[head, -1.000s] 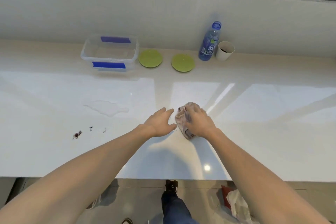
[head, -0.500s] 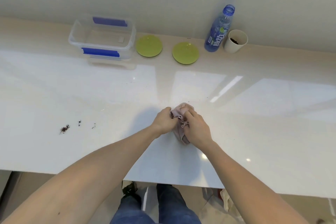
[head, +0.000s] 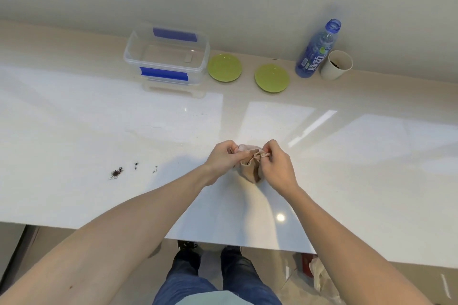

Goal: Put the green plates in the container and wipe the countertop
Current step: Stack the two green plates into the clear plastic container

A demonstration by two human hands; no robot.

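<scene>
While both plates sit on counter, L hand & R hand pinch cloth.

Plates right of container, bottle beyond.

- Both bare forearms reach forward from the bottom corners of the head view and converge toward the middle.
- The left hand sits with its back up and its fingers curled inward, gripping the left side of a bunched pinkish cloth.
- The right hand faces it, thumb and fingers pinching a gathered fold at the top of the cloth.
- The two hands sit close together, knuckles nearly meeting over the cloth.
- Both wrists are roughly straight and level with each other.
</scene>
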